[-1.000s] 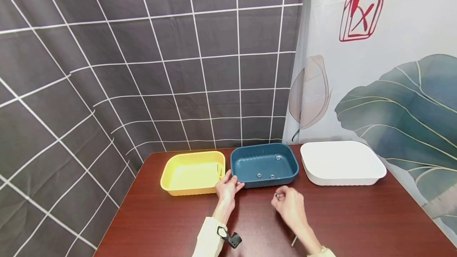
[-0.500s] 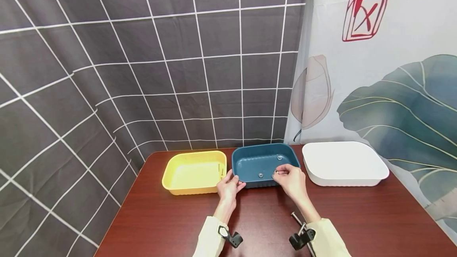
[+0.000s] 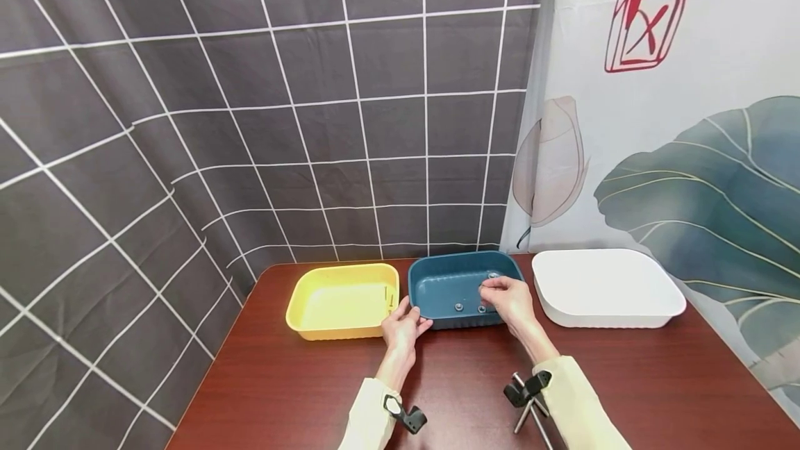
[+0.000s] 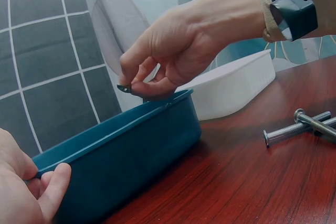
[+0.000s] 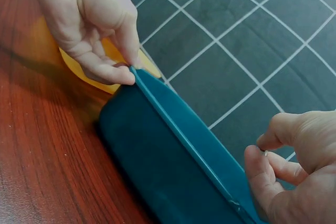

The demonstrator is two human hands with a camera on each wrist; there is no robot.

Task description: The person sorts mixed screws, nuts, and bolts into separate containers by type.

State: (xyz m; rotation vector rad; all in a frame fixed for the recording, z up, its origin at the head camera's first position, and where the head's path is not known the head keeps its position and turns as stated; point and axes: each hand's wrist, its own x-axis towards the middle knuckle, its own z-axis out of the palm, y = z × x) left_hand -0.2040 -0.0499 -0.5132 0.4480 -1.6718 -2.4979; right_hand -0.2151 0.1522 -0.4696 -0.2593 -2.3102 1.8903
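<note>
My left hand pinches the near left rim of a dark blue plastic tray, thumb and fingers on either side of the wall in the right wrist view. Above that tray's right part is my right hand, which holds a small metal nut between thumb and fingertips. Other nuts lie on the tray floor, one of them partly behind the right hand. Below the right wrist, long metal bolts lie crossed on the table, partly covered by the sleeve in the head view.
To the left stands a yellow tray with small screws at its right side. A white tray or lidded box stands right of the blue one. The reddish-brown table meets a gridded curtain at the back.
My right hand has moved from in front of the blue tray to over it, carrying the nut up and away. The left hand keeps its hold on the rim.
</note>
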